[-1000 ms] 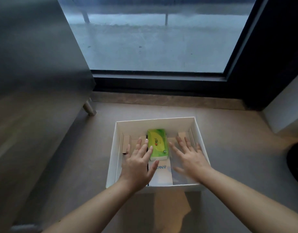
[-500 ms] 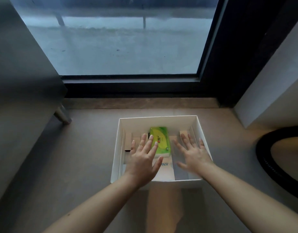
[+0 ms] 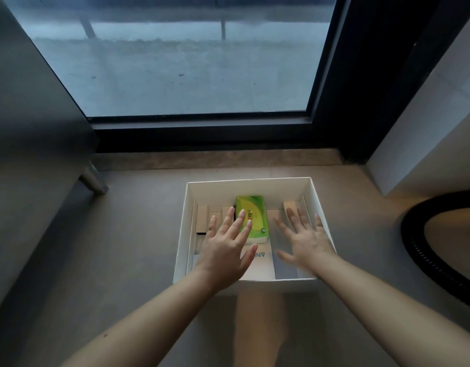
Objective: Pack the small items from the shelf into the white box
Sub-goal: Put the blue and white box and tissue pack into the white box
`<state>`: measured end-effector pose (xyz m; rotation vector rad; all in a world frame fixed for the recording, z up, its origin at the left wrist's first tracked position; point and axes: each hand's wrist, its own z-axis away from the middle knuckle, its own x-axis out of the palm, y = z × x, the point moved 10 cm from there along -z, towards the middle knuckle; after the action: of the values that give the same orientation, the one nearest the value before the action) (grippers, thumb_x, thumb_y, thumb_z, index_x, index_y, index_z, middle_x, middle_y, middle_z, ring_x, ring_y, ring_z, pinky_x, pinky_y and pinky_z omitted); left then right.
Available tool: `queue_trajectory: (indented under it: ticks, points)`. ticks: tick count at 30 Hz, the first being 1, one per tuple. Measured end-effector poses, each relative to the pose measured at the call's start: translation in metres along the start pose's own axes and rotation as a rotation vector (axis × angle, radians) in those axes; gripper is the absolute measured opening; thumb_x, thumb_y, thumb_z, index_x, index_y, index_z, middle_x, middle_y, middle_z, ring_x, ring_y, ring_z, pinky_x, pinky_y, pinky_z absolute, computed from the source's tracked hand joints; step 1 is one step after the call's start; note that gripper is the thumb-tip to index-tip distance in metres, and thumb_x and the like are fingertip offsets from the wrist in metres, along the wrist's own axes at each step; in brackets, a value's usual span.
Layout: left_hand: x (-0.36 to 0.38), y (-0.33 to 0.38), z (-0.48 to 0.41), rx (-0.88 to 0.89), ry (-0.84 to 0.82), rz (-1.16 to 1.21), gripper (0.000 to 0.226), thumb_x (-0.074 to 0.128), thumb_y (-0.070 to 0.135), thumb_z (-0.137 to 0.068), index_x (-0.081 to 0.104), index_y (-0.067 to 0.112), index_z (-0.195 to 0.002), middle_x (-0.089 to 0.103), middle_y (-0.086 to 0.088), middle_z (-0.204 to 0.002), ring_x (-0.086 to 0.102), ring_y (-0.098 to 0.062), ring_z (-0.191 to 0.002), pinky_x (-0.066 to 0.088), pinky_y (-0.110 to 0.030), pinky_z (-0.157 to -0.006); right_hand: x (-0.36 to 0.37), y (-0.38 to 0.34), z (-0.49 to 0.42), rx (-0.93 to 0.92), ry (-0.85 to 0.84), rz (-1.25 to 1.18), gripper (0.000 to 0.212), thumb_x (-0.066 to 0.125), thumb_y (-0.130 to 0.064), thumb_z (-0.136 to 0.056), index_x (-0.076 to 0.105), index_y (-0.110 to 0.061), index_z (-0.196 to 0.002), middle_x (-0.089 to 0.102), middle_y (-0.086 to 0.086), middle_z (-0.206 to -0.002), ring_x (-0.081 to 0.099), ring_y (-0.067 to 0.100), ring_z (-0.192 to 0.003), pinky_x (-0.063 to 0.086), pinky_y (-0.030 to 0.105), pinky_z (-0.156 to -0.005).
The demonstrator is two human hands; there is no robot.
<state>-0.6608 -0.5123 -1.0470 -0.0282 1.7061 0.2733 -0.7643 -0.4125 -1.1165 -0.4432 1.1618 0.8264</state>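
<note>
A white box stands open on the floor below the window. Inside lie a green tissue pack in the middle, small tan cardboard boxes at the left and right, and a white box printed with letters at the front. My left hand hovers flat over the box's left half, fingers spread, fingertips over the green pack's left edge. My right hand is spread over the right half, near a tan box. Neither hand holds anything.
A grey cabinet on a metal leg stands at the left. A large window is ahead, a white wall unit at the right, and a round black-rimmed object on the floor at the far right.
The view has shifted, so the box sits further right and the black-rimmed object shows more. Both hands stay spread over the box, a little higher than before.
</note>
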Motion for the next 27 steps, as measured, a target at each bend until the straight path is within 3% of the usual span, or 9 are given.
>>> queue_trajectory:
  ticks: [4,14,19,21,23,25,27]
  points:
    - [0.005,-0.002,0.0,0.0,-0.019,-0.018,0.06,0.022,0.049,-0.092,0.03,0.019,-0.144,0.006,0.003,-0.148,-0.004,-0.02,-0.141,-0.012,-0.041,-0.11,0.002,0.0,0.002,0.011,-0.014,0.014,0.078,0.026,-0.066,-0.088,-0.017,-0.032,-0.144,-0.021,0.006,-0.153,-0.022,0.026,-0.139,-0.015,0.049,-0.109]
    - [0.009,-0.004,0.003,-0.015,-0.044,-0.04,0.057,0.022,0.048,-0.096,0.023,0.021,-0.147,0.003,0.003,-0.153,-0.014,-0.017,-0.139,-0.017,-0.036,-0.108,-0.001,-0.001,0.003,0.003,-0.007,0.004,0.078,0.024,-0.067,-0.088,-0.019,-0.031,-0.144,-0.021,0.005,-0.153,-0.023,0.026,-0.139,-0.015,0.048,-0.11]
    - [0.007,-0.007,0.003,-0.047,-0.05,-0.016,0.056,0.026,0.045,-0.098,0.019,0.019,-0.147,0.003,-0.001,-0.155,-0.014,-0.017,-0.139,-0.015,-0.035,-0.109,-0.013,-0.005,0.009,-0.021,0.061,-0.095,0.074,0.032,-0.058,-0.092,-0.006,-0.029,-0.148,-0.01,0.002,-0.156,-0.013,0.023,-0.142,-0.006,0.047,-0.112]
    - [0.002,-0.011,0.002,-0.076,-0.037,0.002,0.058,0.031,0.043,-0.097,0.024,0.015,-0.146,0.01,-0.004,-0.154,-0.005,-0.022,-0.141,-0.008,-0.038,-0.11,-0.025,-0.009,0.012,-0.044,0.118,-0.138,0.07,0.036,-0.052,-0.093,0.002,-0.026,-0.149,-0.002,0.001,-0.157,-0.005,0.022,-0.144,0.0,0.048,-0.113]
    - [-0.011,-0.014,0.0,-0.073,-0.018,-0.001,0.058,0.043,0.039,-0.091,0.039,0.007,-0.14,0.028,-0.013,-0.148,0.017,-0.032,-0.139,0.008,-0.048,-0.11,-0.041,-0.013,0.014,-0.068,0.174,-0.174,0.068,0.038,-0.049,-0.093,0.005,-0.026,-0.149,0.007,-0.001,-0.157,0.002,0.022,-0.144,0.002,0.049,-0.113]
    - [-0.028,-0.016,-0.006,-0.049,0.01,-0.079,0.055,0.057,0.033,-0.084,0.053,0.001,-0.129,0.045,-0.02,-0.137,0.038,-0.039,-0.128,0.028,-0.058,-0.101,-0.063,-0.016,0.015,-0.08,0.222,-0.179,0.067,0.038,-0.047,-0.093,0.007,-0.026,-0.149,0.013,-0.001,-0.156,0.006,0.023,-0.144,0.003,0.05,-0.113]
    - [-0.051,-0.019,-0.016,-0.052,0.047,-0.126,0.056,0.07,0.029,-0.077,0.058,-0.001,-0.123,0.052,-0.022,-0.13,0.045,-0.041,-0.122,0.036,-0.062,-0.093,-0.092,-0.017,0.014,-0.08,0.261,-0.157,0.065,0.037,-0.047,-0.094,0.009,-0.026,-0.148,0.016,0.0,-0.155,0.008,0.024,-0.143,0.005,0.051,-0.113]
